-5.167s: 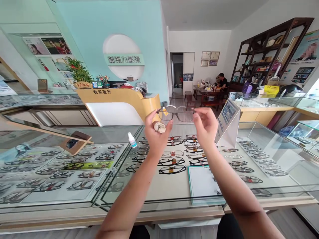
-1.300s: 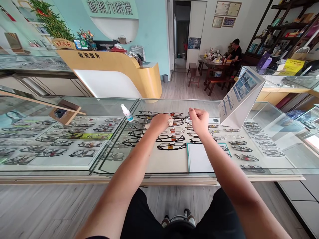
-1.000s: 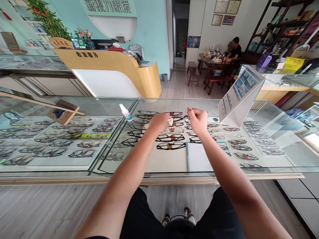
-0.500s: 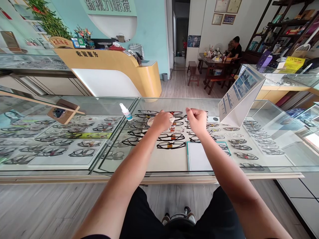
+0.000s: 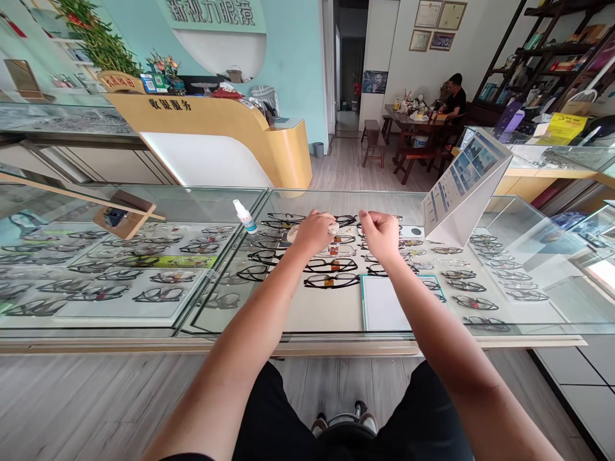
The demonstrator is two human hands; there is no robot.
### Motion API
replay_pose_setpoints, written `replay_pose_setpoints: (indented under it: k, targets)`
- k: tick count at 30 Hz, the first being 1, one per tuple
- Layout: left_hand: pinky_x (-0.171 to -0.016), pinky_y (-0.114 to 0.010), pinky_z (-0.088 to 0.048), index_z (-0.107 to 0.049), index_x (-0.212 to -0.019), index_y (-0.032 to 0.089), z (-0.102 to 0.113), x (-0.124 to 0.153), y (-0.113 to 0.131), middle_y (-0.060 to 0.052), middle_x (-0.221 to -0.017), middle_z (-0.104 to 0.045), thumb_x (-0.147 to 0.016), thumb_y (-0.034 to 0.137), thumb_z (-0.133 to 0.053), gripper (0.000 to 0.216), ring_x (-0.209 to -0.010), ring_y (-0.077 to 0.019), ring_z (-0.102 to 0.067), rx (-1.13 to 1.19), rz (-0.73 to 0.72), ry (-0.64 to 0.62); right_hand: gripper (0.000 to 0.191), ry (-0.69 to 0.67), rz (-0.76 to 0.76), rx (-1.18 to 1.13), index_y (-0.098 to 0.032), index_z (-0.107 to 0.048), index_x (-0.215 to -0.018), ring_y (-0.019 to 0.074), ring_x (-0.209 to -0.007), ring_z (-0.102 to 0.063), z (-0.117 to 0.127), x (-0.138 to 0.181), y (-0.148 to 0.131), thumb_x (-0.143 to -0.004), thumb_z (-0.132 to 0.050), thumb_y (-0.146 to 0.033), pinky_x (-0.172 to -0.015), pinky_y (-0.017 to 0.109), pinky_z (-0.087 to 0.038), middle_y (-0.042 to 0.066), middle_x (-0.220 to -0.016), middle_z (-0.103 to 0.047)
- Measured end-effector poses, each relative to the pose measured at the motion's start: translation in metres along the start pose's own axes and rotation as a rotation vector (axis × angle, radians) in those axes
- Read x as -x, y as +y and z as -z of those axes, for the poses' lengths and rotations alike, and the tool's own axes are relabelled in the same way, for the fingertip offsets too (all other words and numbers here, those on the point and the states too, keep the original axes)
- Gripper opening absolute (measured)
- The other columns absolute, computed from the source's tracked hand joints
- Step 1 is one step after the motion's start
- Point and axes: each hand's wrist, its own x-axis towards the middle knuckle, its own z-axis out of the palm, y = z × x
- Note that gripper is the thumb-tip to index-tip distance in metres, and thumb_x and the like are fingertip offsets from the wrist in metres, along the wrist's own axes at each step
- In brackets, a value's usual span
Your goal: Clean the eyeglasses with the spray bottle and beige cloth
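My left hand is closed low over the glass counter. A crumpled pale cloth peeks out at its thumb side, and a pale oval edge shows at its left. My right hand is curled in a pinch a short way to the right; what it holds is hidden. Both hands hover over rows of dark-framed glasses inside the case.
A small spray bottle stands on the glass left of my hands. A white pad with a teal edge lies near the front. An angled display card stands at the right, and a wooden stand at the left. A person sits at a far table.
Five seconds ago both hands held glasses up at eye level. They have since come down to the counter, and in the last second they moved slightly further away.
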Motion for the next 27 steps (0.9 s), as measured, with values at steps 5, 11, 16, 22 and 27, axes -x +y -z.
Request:
replay_pose_setpoints:
  k: [5,11,16,22,27]
  targets:
    - [-0.128,-0.048,-0.049,-0.089,-0.125,0.022,0.006,0.003,0.001,-0.007,-0.151,-0.081,-0.095,0.016,-0.061,0.041,-0.135,-0.0335,-0.070,0.027,-0.004,0.029,0.056,-0.005,0.001,0.013,-0.026,-0.040,-0.058,0.0142,-0.058,-0.031,0.000,-0.001,0.002,-0.102,-0.056,-0.056,-0.062,0.035,-0.027,-0.004,-0.055,-0.034]
    - [-0.130,-0.044,-0.051,-0.088,-0.127,0.019,0.024,0.012,0.009,-0.010,-0.151,-0.081,-0.098,0.021,-0.063,0.039,-0.141,-0.0319,-0.071,0.335,-0.031,0.254,0.043,-0.059,-0.066,0.061,-0.026,-0.055,-0.065,0.0153,-0.058,-0.033,-0.004,-0.006,0.007,-0.099,-0.063,-0.052,-0.061,0.033,-0.030,-0.007,-0.055,-0.035]
    - [-0.130,-0.041,-0.053,-0.089,-0.125,0.023,0.039,0.022,0.029,-0.008,-0.155,-0.079,-0.101,0.027,-0.061,0.038,-0.147,-0.0288,-0.071,0.661,-0.053,0.273,0.029,-0.090,-0.067,0.027,-0.024,-0.076,-0.100,0.0158,-0.060,-0.041,-0.008,-0.007,0.008,-0.096,-0.072,-0.053,-0.064,0.031,-0.033,-0.010,-0.062,-0.043]
    - [-0.126,-0.042,-0.056,-0.089,-0.118,0.023,0.039,0.024,0.034,-0.009,-0.152,-0.080,-0.098,0.040,-0.066,0.035,-0.143,-0.0306,-0.072,0.850,-0.070,0.221,0.024,-0.057,-0.017,0.013,-0.024,-0.072,-0.097,0.0151,-0.059,-0.041,-0.009,-0.006,0.011,-0.100,-0.070,-0.047,-0.067,0.032,-0.032,-0.011,-0.060,-0.039]
    - [-0.109,-0.039,-0.061,-0.087,-0.112,0.022,0.035,0.023,0.030,-0.010,-0.134,-0.086,-0.096,0.047,-0.072,0.033,-0.120,-0.0280,-0.078,0.858,0.012,0.291,0.024,-0.070,0.013,-0.012,-0.024,-0.071,-0.096,0.0153,-0.058,-0.039,-0.008,-0.005,0.011,-0.100,-0.068,-0.048,-0.066,0.032,-0.032,-0.011,-0.061,-0.037]
